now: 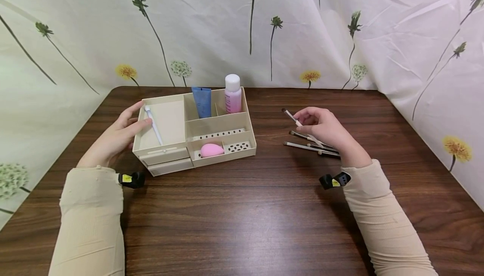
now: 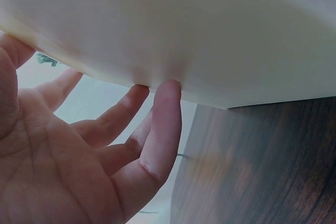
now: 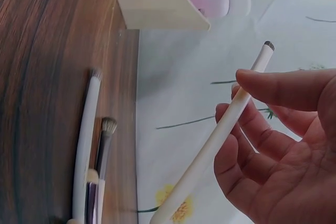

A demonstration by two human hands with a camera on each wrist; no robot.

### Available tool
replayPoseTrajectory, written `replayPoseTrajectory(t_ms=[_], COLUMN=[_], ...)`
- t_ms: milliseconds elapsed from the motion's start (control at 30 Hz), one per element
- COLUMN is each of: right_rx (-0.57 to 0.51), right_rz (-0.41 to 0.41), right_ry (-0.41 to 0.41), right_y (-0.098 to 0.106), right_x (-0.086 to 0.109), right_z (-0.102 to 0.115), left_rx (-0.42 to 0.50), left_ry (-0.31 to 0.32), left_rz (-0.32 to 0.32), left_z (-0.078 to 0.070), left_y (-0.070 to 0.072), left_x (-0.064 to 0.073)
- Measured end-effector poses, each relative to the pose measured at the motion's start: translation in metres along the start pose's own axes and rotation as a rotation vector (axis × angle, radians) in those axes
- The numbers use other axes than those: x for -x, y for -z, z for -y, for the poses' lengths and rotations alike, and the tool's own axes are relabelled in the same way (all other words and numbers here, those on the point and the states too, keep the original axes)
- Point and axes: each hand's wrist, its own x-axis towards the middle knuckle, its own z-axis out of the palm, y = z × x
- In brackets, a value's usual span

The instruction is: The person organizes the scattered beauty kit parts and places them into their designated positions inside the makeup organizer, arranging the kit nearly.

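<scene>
A cream desk organizer (image 1: 215, 123) stands left of centre. My left hand (image 1: 120, 131) grips its left side, thumb over the rim; in the left wrist view, fingertips touch the outer wall (image 2: 126, 35). Inside the left tray lies a pale slim-handled brush (image 1: 154, 127). My right hand (image 1: 323, 127) pinches a white makeup brush (image 3: 215, 140) between thumb and fingers, its dark bristle tip pointing up and left in the head view. Under this hand several more makeup brushes (image 1: 296, 145) lie in a loose bunch on the table; the hand partly hides them.
The organizer's compartments hold a blue tube (image 1: 203, 103), a pink bottle with white cap (image 1: 232, 95) and a pink makeup sponge (image 1: 212, 150). Two small drawers (image 1: 170, 166) front its left part. A flower-printed cloth (image 1: 211, 28) hangs behind the brown wooden table (image 1: 227, 225).
</scene>
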Motion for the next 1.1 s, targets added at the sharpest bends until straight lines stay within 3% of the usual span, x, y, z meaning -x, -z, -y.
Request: replayPoseTrajectory(t_ms=[533,933,1100], right_rx=[-0.061,-0.119,-0.2], right_rz=[0.025,0.047,0.075], right_ry=[0.067,0.093,0.08], right_y=[-0.01,-0.033,-0.041], right_x=[0.005,0.002,0.0], right_z=[0.022,0.029,0.039], left_rx=[0.0,0.019,0.024], left_ry=[-0.007,-0.011,-0.016], left_rz=[-0.009,-0.002,-0.003], left_z=[0.0,-0.002,-0.001], left_y=[0.001,-0.001,-0.001], left_x=[0.001,0.002,0.002])
